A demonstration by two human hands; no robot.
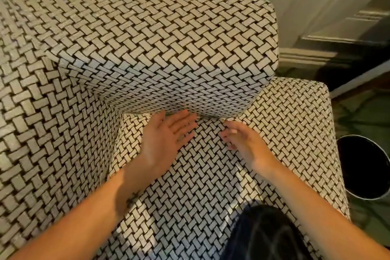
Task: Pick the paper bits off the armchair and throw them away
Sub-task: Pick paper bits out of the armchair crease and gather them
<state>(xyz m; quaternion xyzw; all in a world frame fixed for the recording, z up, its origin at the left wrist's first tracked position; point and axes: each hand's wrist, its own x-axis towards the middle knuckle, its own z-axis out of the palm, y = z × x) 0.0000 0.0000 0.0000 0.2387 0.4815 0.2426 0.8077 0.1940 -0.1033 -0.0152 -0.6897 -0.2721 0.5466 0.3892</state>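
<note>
Head camera looked down on a basket-weave armchair (63, 112), and no paper bits could be told apart from its pale-and-dark pattern, so any left were likely small or tucked in the crease under the back cushion (168, 48). To do this step well, I would judge, the fingers should sweep that crease from the left end across to the right, feeling as much as looking (the weave hides white flecks), gather whatever turns up into the cupped palm, and only then carry it over the right arm to the dark round waste bin (363, 166) on the floor just beside the chair.

The left hand (166, 135) lay palm up over the seat cushion (200, 175), fingers straight and spread, tips reaching the crease, holding nothing. The right hand (242, 143) was near it, blurred, fingers bent down toward the seat; a pale speck showed at its fingertips (229, 135), but whether that was paper pinched there or a nail I could not tell
</note>
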